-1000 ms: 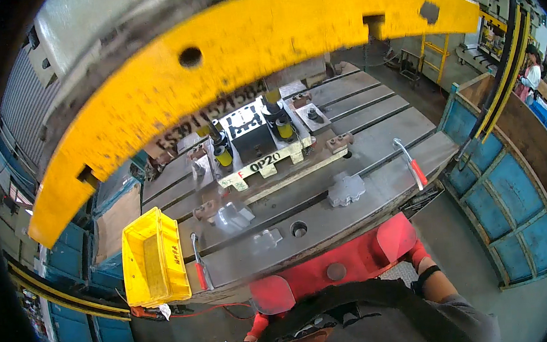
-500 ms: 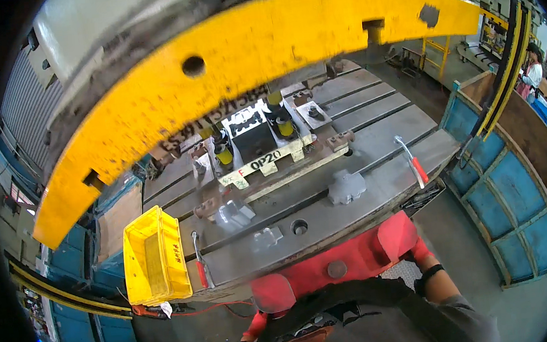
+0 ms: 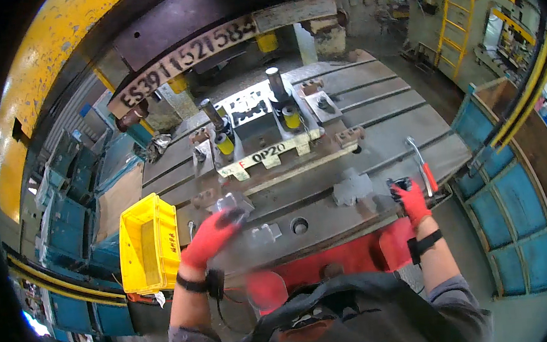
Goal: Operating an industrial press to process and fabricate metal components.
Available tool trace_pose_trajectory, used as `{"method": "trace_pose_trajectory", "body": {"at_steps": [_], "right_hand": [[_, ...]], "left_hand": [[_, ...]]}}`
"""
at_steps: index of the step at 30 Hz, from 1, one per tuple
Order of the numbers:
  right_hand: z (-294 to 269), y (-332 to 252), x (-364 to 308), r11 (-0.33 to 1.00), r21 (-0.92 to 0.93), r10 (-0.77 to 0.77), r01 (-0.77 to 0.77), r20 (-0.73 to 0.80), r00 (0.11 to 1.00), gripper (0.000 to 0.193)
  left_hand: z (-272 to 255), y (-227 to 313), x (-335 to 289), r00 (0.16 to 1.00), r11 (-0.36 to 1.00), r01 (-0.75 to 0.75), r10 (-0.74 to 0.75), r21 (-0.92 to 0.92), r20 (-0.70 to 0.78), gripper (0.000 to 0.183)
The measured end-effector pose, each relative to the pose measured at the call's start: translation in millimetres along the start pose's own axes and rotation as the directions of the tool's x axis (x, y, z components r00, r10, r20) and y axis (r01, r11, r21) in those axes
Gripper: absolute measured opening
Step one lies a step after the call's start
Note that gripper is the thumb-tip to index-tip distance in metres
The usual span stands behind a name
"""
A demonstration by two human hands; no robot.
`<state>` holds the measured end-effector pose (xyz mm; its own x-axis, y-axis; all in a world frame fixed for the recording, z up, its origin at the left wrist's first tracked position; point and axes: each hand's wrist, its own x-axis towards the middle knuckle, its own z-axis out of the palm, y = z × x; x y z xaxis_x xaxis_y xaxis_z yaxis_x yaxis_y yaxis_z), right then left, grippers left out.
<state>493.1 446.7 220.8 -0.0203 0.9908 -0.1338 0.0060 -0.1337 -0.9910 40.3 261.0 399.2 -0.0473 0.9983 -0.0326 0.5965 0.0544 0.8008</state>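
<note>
My left hand [image 3: 214, 237], in a red glove with dark fingertips, reaches over the front left of the slotted steel table. Its blurred fingers are at a shiny formed metal part [image 3: 236, 203]; whether they grip it, I cannot tell. Just below lies a flatter shiny metal piece [image 3: 266, 234]. My right hand [image 3: 411, 200], gloved alike, hovers at the front right edge with fingers apart and nothing seen in them. It is between a flat grey metal piece [image 3: 353, 189] and a red-handled metal tool [image 3: 422, 166]. Behind stands a lower press die [image 3: 257, 137] with upright guide posts.
A raised upper die [image 3: 193, 52] hangs above the lower die. A yellow plastic bin [image 3: 171, 234] stands left of the table [image 3: 386, 130]. The red control panel [image 3: 331, 256] lies along the front. A blue-framed wooden crate [image 3: 514, 203] stands at the right.
Both hands have left the red control panel and moved forward over the table, the left to the shiny formed part. The yellow press slide has risen, uncovering the die and its posts.
</note>
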Motion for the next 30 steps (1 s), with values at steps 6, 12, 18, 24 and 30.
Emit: {"method": "trace_pose_trajectory", "body": {"at_steps": [6,12,18,24,30], "right_hand": [[73.3,-16.4,12.9,0.684,-0.719,-0.184,0.12,-0.011,0.983,0.08],[68.5,24.3,35.4,0.822,-0.547,-0.191,0.159,-0.001,0.982,0.05],[53.4,30.8,40.5,0.978,-0.208,0.019,0.004,0.107,0.994,0.042],[59.1,11.9,31.7,0.986,-0.165,-0.02,0.034,0.081,0.996,0.032],[58.2,-6.6,24.8,0.946,-0.32,-0.036,0.047,0.041,0.999,0.034]], "left_hand": [[-23.6,37.5,150.5,0.975,0.987,-0.144,0.128,-0.077,-0.179,0.027],[-68.9,-16.3,279.7,0.888,0.912,0.212,-0.029,0.351,-0.46,0.043],[-62.7,-10.8,335.3,0.952,0.636,0.307,-0.193,0.708,-0.239,0.057],[-69.3,-3.1,337.0,0.962,0.582,0.259,-0.085,0.77,-0.26,0.052],[-57.7,13.6,352.0,0.958,0.562,0.285,-0.177,0.776,-0.224,0.051]]}}
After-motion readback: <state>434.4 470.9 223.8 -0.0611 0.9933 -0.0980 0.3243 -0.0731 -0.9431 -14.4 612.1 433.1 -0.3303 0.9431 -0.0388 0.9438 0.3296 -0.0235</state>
